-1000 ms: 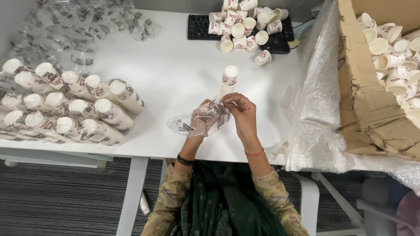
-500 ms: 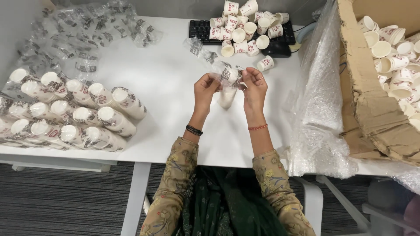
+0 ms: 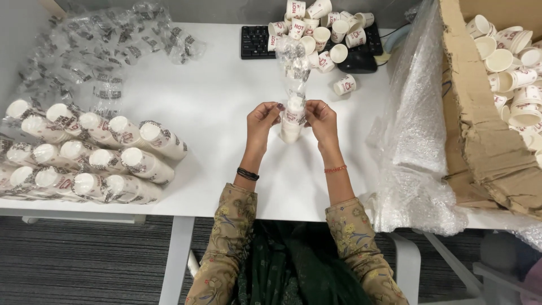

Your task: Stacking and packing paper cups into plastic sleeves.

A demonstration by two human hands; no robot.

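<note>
You have about fourteen bagged stacks of paper cups point(image 3: 96, 155) lying left of the keyboard point(image 3: 257, 42), one more sleeved stack point(image 3: 292, 113) standing just below it, roughly seventeen loose cups point(image 3: 316, 28) heaped on it, and one cardboard box point(image 3: 480, 113) to its right.

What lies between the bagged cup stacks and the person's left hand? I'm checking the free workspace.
In the head view, only bare white table separates the bagged cup stacks from the left hand.
</note>
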